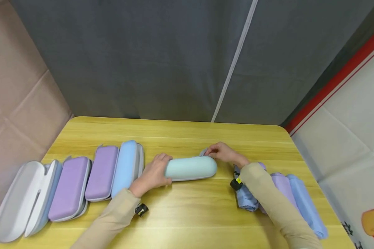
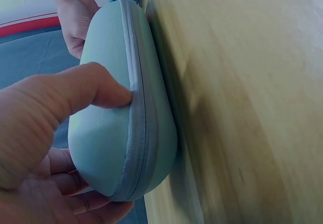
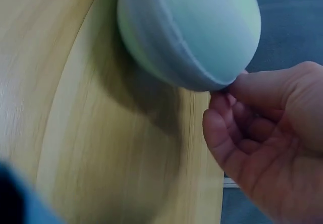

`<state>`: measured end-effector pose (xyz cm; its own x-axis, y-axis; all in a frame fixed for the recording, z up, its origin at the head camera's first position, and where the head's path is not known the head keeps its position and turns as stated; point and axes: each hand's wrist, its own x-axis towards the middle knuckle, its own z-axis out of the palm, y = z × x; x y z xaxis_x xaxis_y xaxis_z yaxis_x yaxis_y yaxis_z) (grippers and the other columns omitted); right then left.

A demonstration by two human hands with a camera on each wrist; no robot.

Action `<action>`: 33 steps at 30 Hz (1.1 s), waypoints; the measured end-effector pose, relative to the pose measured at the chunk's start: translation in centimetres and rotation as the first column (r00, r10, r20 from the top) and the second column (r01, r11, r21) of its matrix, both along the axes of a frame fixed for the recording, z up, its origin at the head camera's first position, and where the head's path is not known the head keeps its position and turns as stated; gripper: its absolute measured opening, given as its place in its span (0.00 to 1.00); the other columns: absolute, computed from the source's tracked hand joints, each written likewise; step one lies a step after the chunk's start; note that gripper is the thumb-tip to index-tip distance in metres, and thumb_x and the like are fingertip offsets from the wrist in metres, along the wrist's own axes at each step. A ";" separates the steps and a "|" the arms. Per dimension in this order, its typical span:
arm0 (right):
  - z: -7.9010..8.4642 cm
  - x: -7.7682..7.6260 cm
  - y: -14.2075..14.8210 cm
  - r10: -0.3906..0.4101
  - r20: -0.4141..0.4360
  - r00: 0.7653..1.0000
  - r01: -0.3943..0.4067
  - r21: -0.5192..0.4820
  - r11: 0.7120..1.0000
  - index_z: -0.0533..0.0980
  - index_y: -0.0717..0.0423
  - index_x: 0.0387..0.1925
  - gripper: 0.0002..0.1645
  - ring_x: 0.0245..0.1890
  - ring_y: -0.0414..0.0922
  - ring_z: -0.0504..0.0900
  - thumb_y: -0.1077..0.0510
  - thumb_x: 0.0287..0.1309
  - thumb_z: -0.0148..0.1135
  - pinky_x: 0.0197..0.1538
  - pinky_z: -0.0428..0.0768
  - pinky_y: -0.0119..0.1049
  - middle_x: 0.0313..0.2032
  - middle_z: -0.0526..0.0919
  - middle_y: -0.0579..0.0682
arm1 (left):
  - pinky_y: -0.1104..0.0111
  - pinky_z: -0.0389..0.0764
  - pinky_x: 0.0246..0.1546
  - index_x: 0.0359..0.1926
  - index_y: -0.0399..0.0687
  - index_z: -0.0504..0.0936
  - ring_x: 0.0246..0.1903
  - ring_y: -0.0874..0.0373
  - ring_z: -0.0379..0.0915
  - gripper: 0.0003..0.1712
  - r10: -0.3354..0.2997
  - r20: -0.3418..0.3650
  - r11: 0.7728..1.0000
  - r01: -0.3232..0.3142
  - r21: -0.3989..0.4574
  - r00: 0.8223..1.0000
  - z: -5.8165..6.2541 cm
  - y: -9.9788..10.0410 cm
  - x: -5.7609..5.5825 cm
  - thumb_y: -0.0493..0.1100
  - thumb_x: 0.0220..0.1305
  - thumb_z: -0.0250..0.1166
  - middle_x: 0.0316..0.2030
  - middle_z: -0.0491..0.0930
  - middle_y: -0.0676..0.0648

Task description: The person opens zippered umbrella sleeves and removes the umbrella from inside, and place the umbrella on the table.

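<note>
A mint-green zippered hard case (image 1: 190, 168) lies closed on the table between both hands. My left hand (image 1: 156, 172) grips its left end, and in the left wrist view the thumb (image 2: 108, 90) presses beside the grey zip band (image 2: 139, 103) while the other fingers curl underneath. At the far right corner my right hand (image 1: 222, 153) pinches the zipper pull between thumb and forefinger; the pull is mostly hidden by the fingertips (image 3: 237, 85). A small grey strap loop (image 1: 203, 151) sticks out beside these fingers.
Left of the case stand a blue case (image 1: 124, 166), two purple cases (image 1: 103, 173) and an opened case with a white-grey inside (image 1: 21, 200). Under and beside the right forearm lie folded umbrellas or rolled cloths, patterned blue (image 1: 247, 199), purple (image 1: 283, 186) and blue (image 1: 306, 205). A dark curtain (image 1: 143, 62) hangs behind.
</note>
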<state>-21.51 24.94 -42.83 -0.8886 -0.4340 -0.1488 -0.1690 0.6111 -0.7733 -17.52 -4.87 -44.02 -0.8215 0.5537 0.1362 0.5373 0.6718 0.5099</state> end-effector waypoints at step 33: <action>1.6 3.5 -0.6 0.150 -0.361 0.920 0.015 0.415 0.910 0.79 0.62 0.23 0.07 0.20 0.39 0.72 0.70 0.53 0.59 0.25 0.73 0.31 0.21 0.79 0.50 | 0.53 0.78 0.40 0.47 0.32 0.78 0.40 0.46 0.75 0.36 0.201 0.042 0.976 -0.203 0.075 0.979 0.1 0.0 1.2 0.42 0.31 0.78 0.41 0.79 0.38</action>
<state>-17.98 24.33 -41.21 -0.8822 -0.4706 0.0167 -0.4490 0.8300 -0.3308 -16.34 -4.90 -43.91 -0.9201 0.3647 0.1427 0.3762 0.7220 0.5807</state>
